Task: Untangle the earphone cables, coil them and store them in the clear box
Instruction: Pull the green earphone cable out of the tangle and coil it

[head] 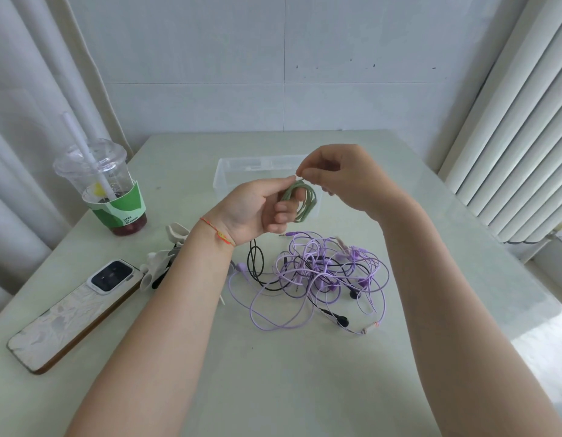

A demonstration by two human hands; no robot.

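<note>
A green earphone cable (308, 201) is wound in a coil around the fingers of my left hand (260, 209), which holds it above the table. My right hand (339, 175) pinches the loose end of that green cable at the top of the coil. Behind both hands stands the clear box (229, 171), partly hidden by them. Below my hands a tangle of purple earphone cables (323, 279) lies on the table, mixed with a black earphone cable (256, 263).
A plastic drink cup (106, 187) with a straw and green sleeve stands at the left. A phone (74, 313) lies face down near the left edge. White clip-like items (159, 263) lie beside my left forearm. Curtains hang on both sides.
</note>
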